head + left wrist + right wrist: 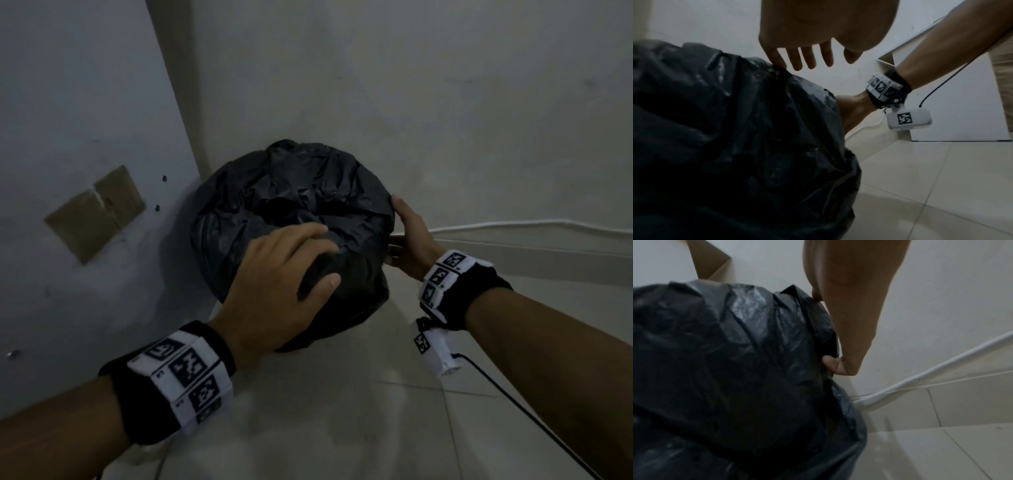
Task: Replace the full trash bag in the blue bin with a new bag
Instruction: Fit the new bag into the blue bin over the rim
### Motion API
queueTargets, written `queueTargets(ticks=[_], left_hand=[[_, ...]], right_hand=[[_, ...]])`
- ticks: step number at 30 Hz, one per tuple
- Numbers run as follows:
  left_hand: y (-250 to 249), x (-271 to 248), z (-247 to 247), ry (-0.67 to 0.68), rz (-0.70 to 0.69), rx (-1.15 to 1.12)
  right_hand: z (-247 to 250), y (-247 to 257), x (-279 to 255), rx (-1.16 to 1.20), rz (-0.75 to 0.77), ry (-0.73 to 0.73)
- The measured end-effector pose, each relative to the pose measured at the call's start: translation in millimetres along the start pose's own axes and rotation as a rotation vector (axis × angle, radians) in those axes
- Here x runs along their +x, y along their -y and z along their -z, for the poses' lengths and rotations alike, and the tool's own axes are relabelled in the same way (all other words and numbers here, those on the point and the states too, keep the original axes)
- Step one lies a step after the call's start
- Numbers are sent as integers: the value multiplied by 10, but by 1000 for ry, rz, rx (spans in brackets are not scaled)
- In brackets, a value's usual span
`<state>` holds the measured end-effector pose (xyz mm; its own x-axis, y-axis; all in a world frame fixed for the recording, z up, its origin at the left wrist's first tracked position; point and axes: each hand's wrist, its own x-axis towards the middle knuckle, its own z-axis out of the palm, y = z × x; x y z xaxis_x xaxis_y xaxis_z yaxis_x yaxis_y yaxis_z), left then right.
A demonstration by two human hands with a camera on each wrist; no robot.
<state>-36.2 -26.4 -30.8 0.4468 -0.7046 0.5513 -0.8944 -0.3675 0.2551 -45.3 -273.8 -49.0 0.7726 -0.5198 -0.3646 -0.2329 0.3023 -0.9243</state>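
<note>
Between both hands sits the black trash bag (291, 205), left hand (274, 284) spread on top, right hand (407, 243) gripping its side.

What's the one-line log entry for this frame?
stage: at bag on bin | bag: black, covers bin | left hand: fingers spread on bag top | right hand: against bag's right side | bin: hidden

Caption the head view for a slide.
Left hand rests atop the crinkled black plastic trash bag; right hand touches its side.
</note>
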Motion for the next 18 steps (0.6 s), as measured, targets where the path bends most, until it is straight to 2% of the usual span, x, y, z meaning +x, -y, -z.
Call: queueTargets(ticks=[3,5,11,18], left_hand=[[154,-13,-54,148,136,53],[260,-63,-100,179,192,131],[520,-127,-44,48,84,236],[931,-86,149,125,114,322]], right_hand=[[-4,7,-21,42,-31,27],[18,-12,-8,42,-57,20],[73,-38,23,62,-95,78],[37,-66,56,-40,-65,68]])
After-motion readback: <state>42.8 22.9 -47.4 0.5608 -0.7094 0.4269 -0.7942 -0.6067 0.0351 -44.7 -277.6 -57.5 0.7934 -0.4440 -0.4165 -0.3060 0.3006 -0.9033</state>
